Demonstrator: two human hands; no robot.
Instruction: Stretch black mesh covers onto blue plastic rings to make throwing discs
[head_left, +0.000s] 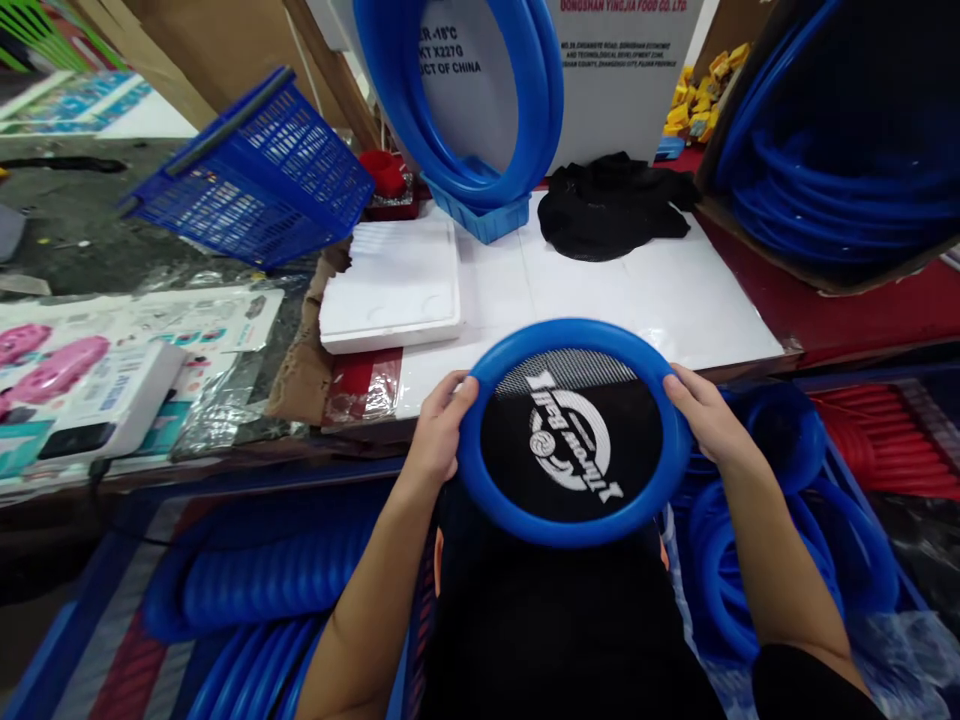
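Note:
A round throw-ball paddle (574,430), with a blue ring rim, black mesh and white "Throw Ball" lettering, is held in front of my body, tilted toward me. My left hand (444,420) grips its rim on the left, thumb on top. On the opposite side my right hand (705,410) pinches the rim the same way. The fingers beneath the rim are mostly hidden. Beyond the paddle, black mesh cloth pieces (611,205) lie on the white work surface (510,290). Several blue rings (536,90) stand upright in a small light-blue basket (480,215).
A white foam block (397,285) and a tilted blue basket (262,170) are at left. A carton (832,280) of blue rings stands at right. Blue rings fill crates below, on the left (255,580) and right (780,560). Yellow pieces (705,95) lie behind.

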